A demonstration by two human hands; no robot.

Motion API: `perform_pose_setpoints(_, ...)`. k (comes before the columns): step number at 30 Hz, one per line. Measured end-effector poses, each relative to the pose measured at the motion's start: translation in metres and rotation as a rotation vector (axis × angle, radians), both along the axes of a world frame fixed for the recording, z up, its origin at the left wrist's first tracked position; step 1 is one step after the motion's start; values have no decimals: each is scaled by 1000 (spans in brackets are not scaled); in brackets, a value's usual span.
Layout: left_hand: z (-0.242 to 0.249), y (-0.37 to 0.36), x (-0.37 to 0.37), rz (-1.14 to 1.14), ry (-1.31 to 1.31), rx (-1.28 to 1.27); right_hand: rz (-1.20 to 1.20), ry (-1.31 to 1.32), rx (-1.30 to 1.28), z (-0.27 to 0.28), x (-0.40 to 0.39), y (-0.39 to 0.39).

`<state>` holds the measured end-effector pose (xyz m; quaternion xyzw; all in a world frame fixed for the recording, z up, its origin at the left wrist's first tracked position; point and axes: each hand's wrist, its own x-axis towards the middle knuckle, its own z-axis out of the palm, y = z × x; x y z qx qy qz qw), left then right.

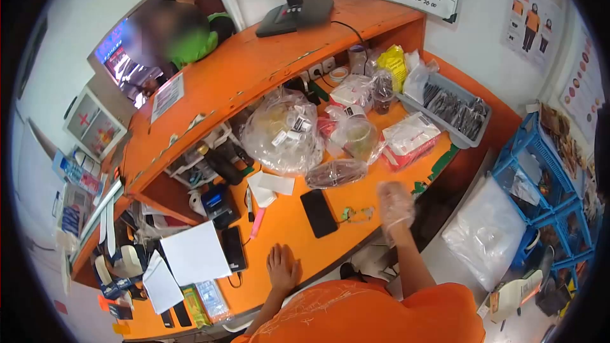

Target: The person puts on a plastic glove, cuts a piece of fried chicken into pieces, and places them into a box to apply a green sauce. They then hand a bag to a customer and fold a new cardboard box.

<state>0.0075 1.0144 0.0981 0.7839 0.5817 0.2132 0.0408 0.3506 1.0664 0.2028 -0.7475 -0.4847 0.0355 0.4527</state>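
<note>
My left hand (283, 269) is bare and rests palm down on the orange desk (283, 221), its fingers stretched out. My right hand (395, 208), inside a thin clear plastic glove, is held over the desk's right front edge. Glare and blur on the plastic hide how its fingers are placed. Between the hands lies a black smartphone (319, 213), with a small green charm strap (359, 215) beside it. Behind the phone sits a clear plastic packet with dark contents (337, 173).
Large plastic bags (283, 133), a red-and-white tissue pack (410, 141) and a grey tray (473, 139) of wrapped cutlery stand at the back. Left are white papers (196, 253) and a card terminal (219, 206). Blue crates (540, 171) stand right. Another person (194, 44) is beyond the shelf.
</note>
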Motion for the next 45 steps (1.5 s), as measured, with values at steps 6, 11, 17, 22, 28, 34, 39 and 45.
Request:
perform_pose_setpoints(6,1,4,9,32,51,-127,-582,534,374,-1,144,60)
perform_pose_setpoints(11,-3,5,18,106,43,-154,-813,587,477,27,185,88)
perform_pose_setpoints(17,0,10,19,128,135,-247,-933,523,486,-6,173,94)
perform_pose_setpoints(22,-5,8,14,120,58,-182,-908,524,504,-10,150,92)
perform_pose_setpoints(28,7,10,25,161,54,-186,-696,77,162,-22,152,102)
perform_pose_setpoints(34,2,13,21,147,82,-166,-493,-158,-51,17,150,113)
perform_pose_setpoints(39,33,19,57,-65,233,280,-375,-136,-184,-2,154,114)
perform_pose_setpoints(45,3,12,20,130,111,-170,-429,-161,-137,-15,148,109)
